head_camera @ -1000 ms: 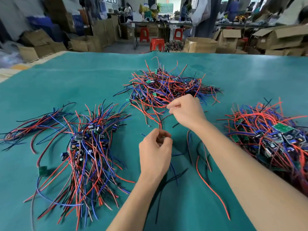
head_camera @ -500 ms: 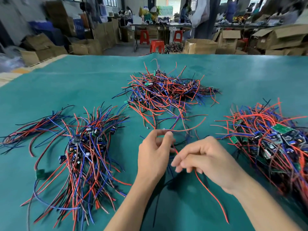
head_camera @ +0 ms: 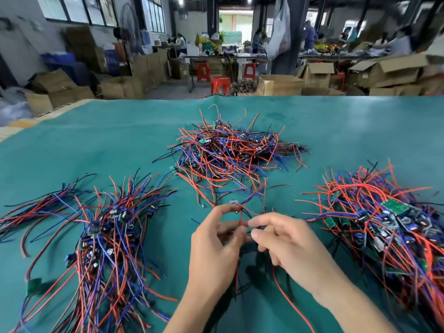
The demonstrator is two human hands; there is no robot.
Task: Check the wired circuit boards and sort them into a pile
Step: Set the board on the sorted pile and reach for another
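Note:
Three heaps of small circuit boards with red, blue and black wires lie on the green table: a combed-out pile (head_camera: 105,239) at the left, a tangled pile (head_camera: 230,150) in the middle far side, and a dense pile (head_camera: 389,227) at the right. My left hand (head_camera: 216,246) and my right hand (head_camera: 288,241) meet near the table's front centre. Both pinch the wires of one wired board (head_camera: 242,212); its small board (head_camera: 233,202) shows just above my left fingers. A red wire (head_camera: 288,301) trails down from under my right hand.
The green table cover (head_camera: 96,145) reaches a far edge with cardboard boxes (head_camera: 278,85), red stools (head_camera: 219,84) and people at benches beyond. A lone green board (head_camera: 33,286) lies at the left pile's near edge.
My right hand pulled back from the middle pile toward me, bringing wires, and now meets my left hand. The view tilted up a little.

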